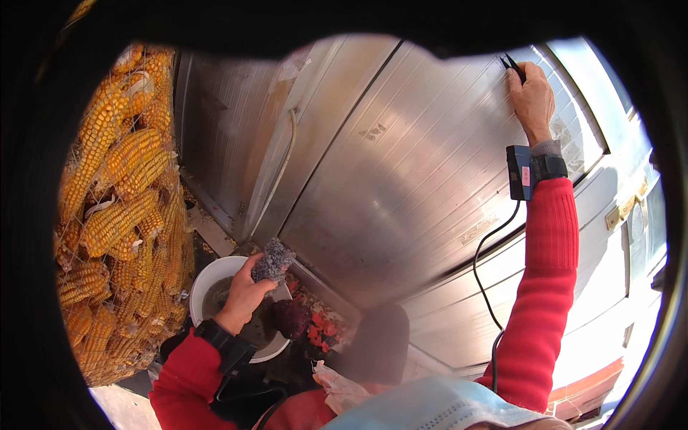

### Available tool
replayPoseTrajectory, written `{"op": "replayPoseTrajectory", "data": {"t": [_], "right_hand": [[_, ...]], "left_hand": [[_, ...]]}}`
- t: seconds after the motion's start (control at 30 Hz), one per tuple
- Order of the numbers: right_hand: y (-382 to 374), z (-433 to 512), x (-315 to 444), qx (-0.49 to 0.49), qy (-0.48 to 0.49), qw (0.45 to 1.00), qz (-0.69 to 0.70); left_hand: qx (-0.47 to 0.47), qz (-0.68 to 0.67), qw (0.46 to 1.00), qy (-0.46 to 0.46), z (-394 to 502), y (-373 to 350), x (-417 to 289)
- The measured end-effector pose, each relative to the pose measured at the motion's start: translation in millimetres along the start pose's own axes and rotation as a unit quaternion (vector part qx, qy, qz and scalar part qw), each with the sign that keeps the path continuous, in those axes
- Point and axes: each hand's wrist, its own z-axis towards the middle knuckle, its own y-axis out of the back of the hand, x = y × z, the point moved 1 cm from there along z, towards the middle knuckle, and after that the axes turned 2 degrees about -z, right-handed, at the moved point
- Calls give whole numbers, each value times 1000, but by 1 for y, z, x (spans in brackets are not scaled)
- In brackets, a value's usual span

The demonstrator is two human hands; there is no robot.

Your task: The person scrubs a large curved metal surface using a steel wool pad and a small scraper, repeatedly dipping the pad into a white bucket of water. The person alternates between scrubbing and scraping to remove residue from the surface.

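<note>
My left hand [243, 296] grips a grey, fuzzy scrubbing pad or cloth [274, 261] over a white bucket [198, 287] of murky water. A dark red, rounded thing [291, 318] lies at the bucket's right side. Far off at the upper right, my right hand [532, 97] holds a black pointed tool [515, 69], seemingly tweezers or a thin scraper, with its tips against or close to a ribbed metal door panel [398, 177]. Some faint marks [372, 132] show on the panel.
Corn cobs [123, 215] behind wire mesh stand at the left. A pale cord or rod [285, 156] runs down the metal door frame. Red scraps [322, 328] lie on the floor beside the bucket. A black cable [478, 279] hangs from the device on my right wrist. A brass-coloured latch [620, 213] is at the right.
</note>
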Motion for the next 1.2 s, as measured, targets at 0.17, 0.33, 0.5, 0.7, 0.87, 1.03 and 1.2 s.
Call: {"op": "replayPoseTrajectory", "data": {"t": [0.17, 0.33, 0.5, 0.7, 0.87, 1.03, 1.2], "right_hand": [[-3, 17, 3, -28, 21, 999, -25], [-8, 9, 16, -14, 66, 995, -72], [-7, 19, 15, 39, 57, 996, -63], [-11, 24, 17, 24, 58, 995, -82], [-2, 25, 9, 10, 0, 997, -76], [5, 16, 4, 28, 20, 998, -54], [7, 8, 0, 16, -16, 999, -40]], "left_hand": [[-9, 39, 999, -1, 7, -1, 14], [-11, 15, 1000, 6, 8, 5, 18], [-23, 33, 999, 6, 6, 5, 15], [-29, 51, 998, -2, 2, 2, 7], [-22, 28, 999, 3, 0, 2, 3], [-17, 30, 999, 0, 1, 0, 4], [-18, 12, 1000, 4, -1, 1, 5]]}}
